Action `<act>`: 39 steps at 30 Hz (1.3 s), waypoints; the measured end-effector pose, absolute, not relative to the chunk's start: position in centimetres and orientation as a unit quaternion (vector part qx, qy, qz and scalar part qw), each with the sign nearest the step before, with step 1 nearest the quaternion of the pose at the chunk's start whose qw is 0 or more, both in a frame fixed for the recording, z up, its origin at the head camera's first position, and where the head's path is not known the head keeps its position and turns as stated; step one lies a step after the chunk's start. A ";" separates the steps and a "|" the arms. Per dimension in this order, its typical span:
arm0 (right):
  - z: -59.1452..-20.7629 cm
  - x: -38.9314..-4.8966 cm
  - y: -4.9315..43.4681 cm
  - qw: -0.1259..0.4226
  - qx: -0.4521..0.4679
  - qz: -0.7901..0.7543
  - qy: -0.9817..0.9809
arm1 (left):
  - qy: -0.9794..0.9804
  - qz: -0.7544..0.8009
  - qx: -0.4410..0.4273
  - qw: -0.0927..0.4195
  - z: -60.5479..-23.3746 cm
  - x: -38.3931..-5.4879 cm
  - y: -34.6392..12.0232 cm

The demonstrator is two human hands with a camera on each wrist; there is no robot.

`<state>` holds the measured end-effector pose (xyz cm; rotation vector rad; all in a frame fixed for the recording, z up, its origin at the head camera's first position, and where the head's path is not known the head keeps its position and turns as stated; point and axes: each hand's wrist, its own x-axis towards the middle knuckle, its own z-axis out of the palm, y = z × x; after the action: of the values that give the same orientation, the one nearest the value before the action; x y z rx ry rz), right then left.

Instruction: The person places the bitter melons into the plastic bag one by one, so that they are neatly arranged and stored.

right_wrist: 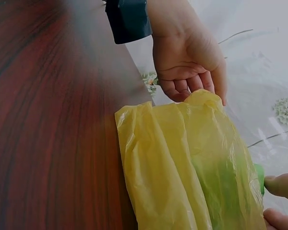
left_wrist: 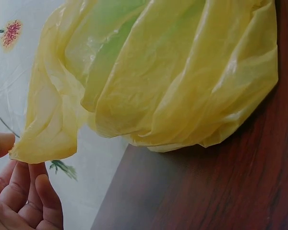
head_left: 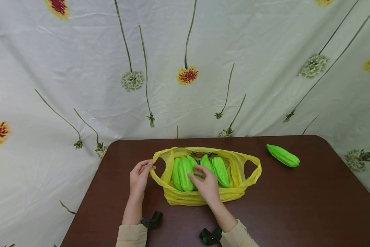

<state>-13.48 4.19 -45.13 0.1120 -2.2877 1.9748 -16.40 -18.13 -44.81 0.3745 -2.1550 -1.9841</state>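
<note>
A yellow plastic bag [head_left: 203,198] stands wide-mouthed on the table, with several bright green, ridged, gourd-like vegetables [head_left: 221,171] inside. My left hand [head_left: 140,175] pinches the bag's left handle [left_wrist: 48,143] between thumb and fingers and stretches it outward. Over the bag's mouth reaches my right hand [head_left: 207,183], its thumb and bent fingers around one green vegetable [right_wrist: 259,178] partly hidden by the hand. In the right wrist view the thumb touches that vegetable's end at the bag's rim. Green shows through the thin bag wall in both wrist views.
Another green vegetable [head_left: 283,156] lies outside the bag, toward the back right of the dark brown table [head_left: 302,202]. Behind the table hangs a white flowered cloth [head_left: 172,103]. The bag's right handle [head_left: 255,168] stands up as a loop. A black device sits on each wrist.
</note>
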 end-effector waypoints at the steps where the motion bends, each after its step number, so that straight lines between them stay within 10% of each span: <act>1: -44.6 -13.3 4.2 0.059 0.037 0.653 -0.754 | -0.726 -0.669 0.127 0.095 -45.1 -16.5 -18.2; 39: -42.4 -15.5 12.2 0.065 -0.022 0.654 -0.753 | -0.731 -0.663 0.126 0.105 -46.5 -17.1 -18.6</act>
<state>-15.49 12.19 -42.38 -0.0668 -2.2732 1.9732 -17.12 -18.61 -46.50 0.3717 -2.1538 -1.9535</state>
